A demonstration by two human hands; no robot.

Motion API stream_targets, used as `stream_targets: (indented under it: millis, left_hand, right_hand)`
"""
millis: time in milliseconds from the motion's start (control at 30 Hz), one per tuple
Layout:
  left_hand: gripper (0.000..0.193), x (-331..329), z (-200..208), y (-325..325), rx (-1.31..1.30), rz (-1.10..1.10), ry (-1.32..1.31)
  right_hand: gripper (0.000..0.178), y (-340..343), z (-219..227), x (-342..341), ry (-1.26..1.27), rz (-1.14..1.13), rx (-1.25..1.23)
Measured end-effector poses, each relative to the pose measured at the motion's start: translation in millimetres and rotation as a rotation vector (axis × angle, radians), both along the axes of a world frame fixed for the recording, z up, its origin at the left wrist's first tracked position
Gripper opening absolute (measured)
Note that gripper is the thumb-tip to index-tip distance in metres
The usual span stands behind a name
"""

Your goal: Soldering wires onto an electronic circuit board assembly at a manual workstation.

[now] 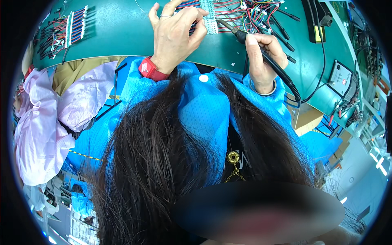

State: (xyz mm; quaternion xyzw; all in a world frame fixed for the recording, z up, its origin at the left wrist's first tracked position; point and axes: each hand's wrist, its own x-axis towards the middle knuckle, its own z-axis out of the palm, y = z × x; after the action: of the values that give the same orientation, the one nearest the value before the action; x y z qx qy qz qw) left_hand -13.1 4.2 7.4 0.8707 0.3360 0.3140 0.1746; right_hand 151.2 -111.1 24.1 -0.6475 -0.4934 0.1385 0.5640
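My right hand (265, 57) grips a soldering iron (239, 36) by its dark handle, with the cable trailing down past my wrist. The iron's tip points left, at the edge of a pale green strip of small circuit boards (210, 18). Over the strip's left side, my left hand (177, 38) has its thumb and index finger bent together in a pinch. What lies between those fingertips is hidden. Red, blue and black wires (228, 15) run out from both sides of the strip. A red watch (150, 69) is on my left wrist.
A second wired strip (70, 29) lies at the left of the green table (118, 30). Several black heat-shrink-like tubes with wires (281, 29) sit beyond my right hand. A yellow-and-black stand (317, 29) and a small white device (341, 77) are at right. A person in lilac (41, 122) sits at left.
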Motion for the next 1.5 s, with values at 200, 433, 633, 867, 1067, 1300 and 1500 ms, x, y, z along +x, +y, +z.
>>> stream_targets:
  millis: [200, 433, 633, 867, 1067, 1300, 1500]
  left_hand:
    - [0.011, -0.1, 0.7, 0.0, -0.007, 0.005, 0.007]
    - [0.011, 0.1, 0.5, -0.1, 0.016, 0.002, 0.014]
    - [0.011, -0.8, 0.9, 0.3, 0.014, -0.015, 0.005]
    - [0.010, -0.9, 0.5, 0.5, 0.016, -0.022, 0.003]
    - [0.009, -1.3, -1.0, 2.3, -0.026, -0.015, -0.053]
    - [0.008, -0.4, 0.9, 0.9, 0.002, -0.024, -0.038]
    - [0.008, 0.2, -0.1, 0.7, 0.004, -0.017, -0.022]
  right_hand:
    - [0.007, 1.1, 2.7, -1.2, 0.010, 0.015, 0.001]
    - [0.007, 0.9, 1.6, -0.3, -0.003, 0.011, 0.004]
    - [0.007, 1.1, 1.4, -0.3, -0.031, 0.015, 0.009]
    - [0.007, 1.0, 2.6, -1.7, -0.003, 0.018, 0.006]
    - [0.007, -1.6, 0.7, -0.9, -0.023, 0.011, 0.031]
    - [0.007, -2.6, 0.1, -1.3, -0.027, -0.003, 0.054]
    - [0.007, -2.1, -0.6, -0.9, -0.034, -0.003, 0.047]
